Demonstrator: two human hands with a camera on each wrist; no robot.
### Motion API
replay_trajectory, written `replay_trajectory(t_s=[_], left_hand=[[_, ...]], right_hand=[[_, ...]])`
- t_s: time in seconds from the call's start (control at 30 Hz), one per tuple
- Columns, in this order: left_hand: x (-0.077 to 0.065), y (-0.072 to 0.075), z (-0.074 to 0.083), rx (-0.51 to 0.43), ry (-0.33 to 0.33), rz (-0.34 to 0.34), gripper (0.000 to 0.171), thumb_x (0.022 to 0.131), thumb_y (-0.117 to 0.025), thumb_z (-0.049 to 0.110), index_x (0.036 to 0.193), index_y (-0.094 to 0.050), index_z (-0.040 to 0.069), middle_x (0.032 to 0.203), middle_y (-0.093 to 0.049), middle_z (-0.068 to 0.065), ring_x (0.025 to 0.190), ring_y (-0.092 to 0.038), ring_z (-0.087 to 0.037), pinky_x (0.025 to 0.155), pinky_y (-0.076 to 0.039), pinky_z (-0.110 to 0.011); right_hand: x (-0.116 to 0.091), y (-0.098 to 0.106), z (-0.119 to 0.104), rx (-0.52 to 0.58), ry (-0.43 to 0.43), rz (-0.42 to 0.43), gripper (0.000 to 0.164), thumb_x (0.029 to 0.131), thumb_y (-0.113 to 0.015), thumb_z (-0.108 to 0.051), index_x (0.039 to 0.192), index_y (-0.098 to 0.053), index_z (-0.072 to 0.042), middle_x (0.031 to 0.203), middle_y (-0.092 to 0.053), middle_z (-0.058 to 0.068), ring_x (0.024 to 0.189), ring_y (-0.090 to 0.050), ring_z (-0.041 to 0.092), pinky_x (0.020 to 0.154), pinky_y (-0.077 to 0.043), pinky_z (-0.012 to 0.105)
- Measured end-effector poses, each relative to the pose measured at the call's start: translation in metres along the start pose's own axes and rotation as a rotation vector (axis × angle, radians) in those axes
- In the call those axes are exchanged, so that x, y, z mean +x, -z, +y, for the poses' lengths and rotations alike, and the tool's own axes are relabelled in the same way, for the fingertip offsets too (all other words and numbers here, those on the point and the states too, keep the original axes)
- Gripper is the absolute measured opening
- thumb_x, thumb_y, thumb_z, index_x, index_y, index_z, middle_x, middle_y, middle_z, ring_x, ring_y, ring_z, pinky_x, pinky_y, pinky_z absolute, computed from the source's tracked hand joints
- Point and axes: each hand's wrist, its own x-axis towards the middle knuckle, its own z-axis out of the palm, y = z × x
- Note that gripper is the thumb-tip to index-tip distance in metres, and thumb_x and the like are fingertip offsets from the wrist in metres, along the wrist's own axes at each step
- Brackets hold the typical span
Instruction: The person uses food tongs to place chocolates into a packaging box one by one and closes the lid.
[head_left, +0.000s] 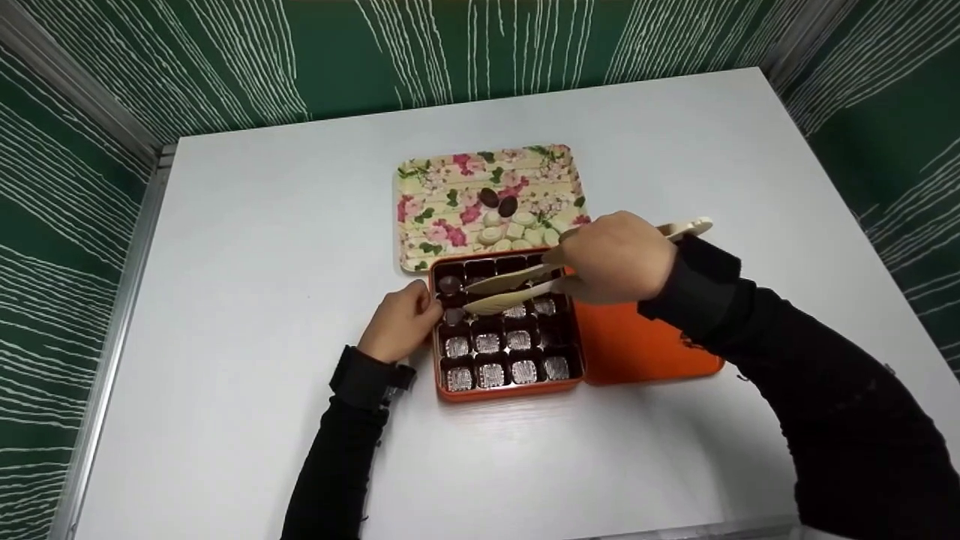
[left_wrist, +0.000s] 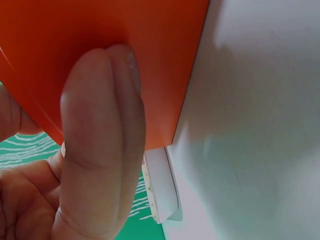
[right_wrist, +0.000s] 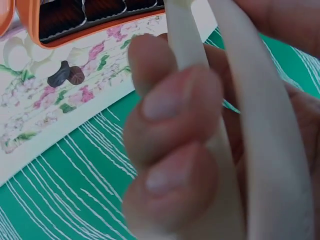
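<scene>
An orange tin [head_left: 517, 393] holds a dark insert divided into small square compartments. Dark chocolates [head_left: 450, 285] sit in its left column near the far end. My left hand [head_left: 401, 322] grips the tin's left wall, two fingers [left_wrist: 92, 135] flat on the outer side and the thumb at the rim. In my right hand [head_left: 619, 259] is a pair of cream tongs [right_wrist: 270, 115], with fingers wrapped round one arm. The tongs reach left over the compartments, tips apart, close to the dark chocolates. Nothing shows between the tips.
Behind the tin lies a floral tray [head_left: 427, 195] bearing dark chocolates [head_left: 508, 207] and several white chocolates [head_left: 491, 235]. An orange lid [head_left: 645, 349] lies right of the tin, partly under my right arm. Green walls with white streaks border the white table [head_left: 247, 300].
</scene>
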Motion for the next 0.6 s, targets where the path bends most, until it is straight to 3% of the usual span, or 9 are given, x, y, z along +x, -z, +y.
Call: replay_trajectory(t_s=[0.33, 0.4, 0.5, 0.6], left_hand=[[0.001, 0.0, -0.001, -0.002, 0.008, -0.005, 0.023, 0.096, -0.059, 0.016, 0.078, -0.045, 0.015, 0.067, -0.043, 0.003, 0.062, -0.045, -0.017, 0.059, -0.037, -0.032], [0.001, 0.0, -0.001, -0.003, 0.008, -0.005, 0.023, 0.096, -0.059, 0.016, 0.078, -0.045, 0.015, 0.067, -0.043, 0.003, 0.062, -0.045, -0.017, 0.059, -0.036, -0.032], [0.001, 0.0, -0.001, -0.001, 0.0, -0.005, 0.021, 0.096, -0.058, 0.016, 0.078, -0.046, 0.015, 0.067, -0.044, 0.003, 0.062, -0.046, -0.017, 0.059, -0.036, -0.032], [0.001, 0.001, 0.0, 0.001, -0.008, -0.006, 0.02, 0.095, -0.057, 0.016, 0.078, -0.046, 0.014, 0.067, -0.045, 0.003, 0.062, -0.046, -0.017, 0.059, -0.036, -0.031]], right_hand=[[-0.001, -0.006, 0.009, 0.04, 0.028, -0.005, 0.027, 0.095, -0.07, -0.02, 0.121, -0.075, -0.012, 0.09, -0.074, 0.004, 0.057, -0.052, 0.015, 0.059, -0.047, 0.039], [-0.001, -0.007, 0.009, 0.044, 0.036, 0.003, 0.027, 0.096, -0.07, -0.02, 0.121, -0.074, -0.012, 0.087, -0.073, 0.004, 0.056, -0.051, 0.015, 0.058, -0.046, 0.039], [0.002, -0.008, 0.012, 0.044, 0.048, 0.039, 0.029, 0.096, -0.07, -0.021, 0.123, -0.074, -0.011, 0.084, -0.071, 0.004, 0.058, -0.053, 0.017, 0.058, -0.047, 0.04], [0.008, -0.011, 0.019, 0.059, 0.02, 0.128, 0.027, 0.097, -0.069, -0.021, 0.121, -0.073, -0.01, 0.083, -0.068, 0.007, 0.065, -0.06, 0.022, 0.061, -0.051, 0.045]])
